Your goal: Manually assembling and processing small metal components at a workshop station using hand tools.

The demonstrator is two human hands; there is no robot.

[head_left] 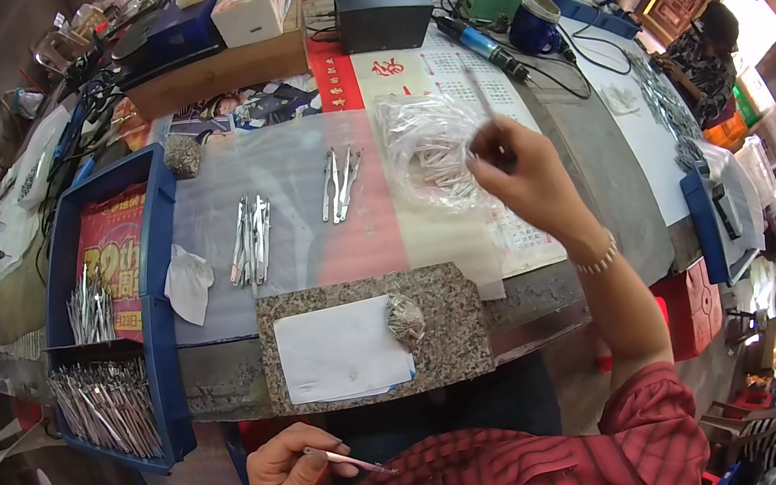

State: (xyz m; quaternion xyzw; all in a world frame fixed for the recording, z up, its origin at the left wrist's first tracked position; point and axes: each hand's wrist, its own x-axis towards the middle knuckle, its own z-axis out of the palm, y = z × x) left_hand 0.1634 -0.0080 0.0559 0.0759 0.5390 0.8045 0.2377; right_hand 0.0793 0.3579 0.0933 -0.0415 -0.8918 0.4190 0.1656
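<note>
My left hand [287, 480] is low in front of my body, thumb and fingers pinched around a slim pair of tweezers [351, 460] with a pale pinkish shaft. Over the right side of the table, my right hand [521, 164] is raised with its fingers closed. A thin, translucent strip [477, 86], blurred, rises from its fingertips. Just left of that hand lies an open clear plastic bag [434, 147] full of narrow clear sleeves. Two small groups of metal tweezers rest on the plastic table cover: one bunch [252, 240] and a smaller one [339, 185].
At the near edge sits a speckled stone slab [460, 332] bearing white paper [338, 349] and a small round grey lump [405, 319]. Blue trays [167, 363] with many tweezers stand left. Farther back are a dark box [384, 17], a blue mug [534, 23] and a corded tool [479, 46]. Another person [705, 59] is far right.
</note>
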